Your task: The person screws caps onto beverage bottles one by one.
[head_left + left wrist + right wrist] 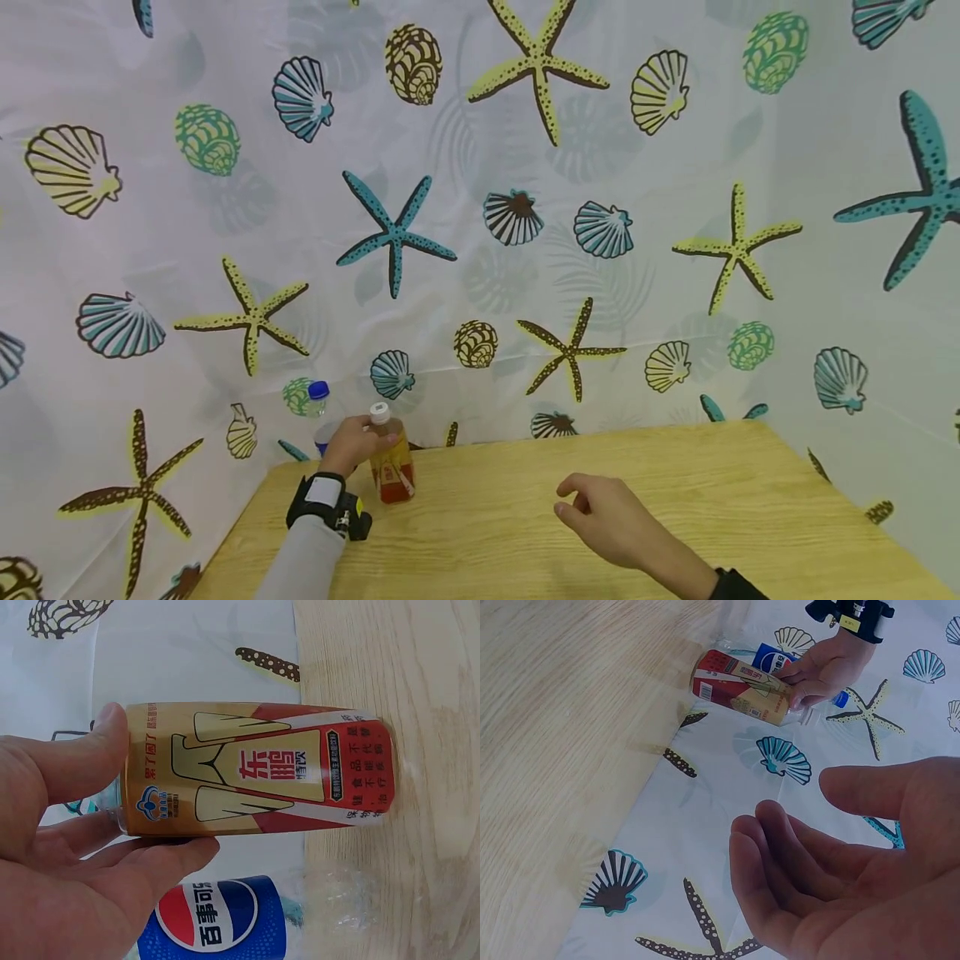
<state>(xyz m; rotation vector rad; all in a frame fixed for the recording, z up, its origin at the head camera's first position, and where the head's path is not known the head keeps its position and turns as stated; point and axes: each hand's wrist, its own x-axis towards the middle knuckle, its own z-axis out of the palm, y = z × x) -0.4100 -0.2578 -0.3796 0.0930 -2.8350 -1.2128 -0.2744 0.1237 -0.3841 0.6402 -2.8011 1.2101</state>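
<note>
My left hand (356,444) grips a drink bottle (393,467) with a white cap, near its top. In the left wrist view the bottle's gold and red label (262,769) faces the camera, with the thumb on one side and fingers on the other. The bottle is roughly upright over the back left of the table; whether its base touches the wood I cannot tell. Beside it stands a clear Pepsi bottle (217,919) with a blue cap (318,389), partly hidden by the left hand in the head view. My right hand (606,518) hovers over the table, fingers loosely curled, holding nothing.
The light wooden table (495,517) ends at the back against a white curtain (480,283) printed with shells and starfish. More of this cloth hangs at the left and right sides. A wrist camera on a black strap (324,504) sits on the left wrist.
</note>
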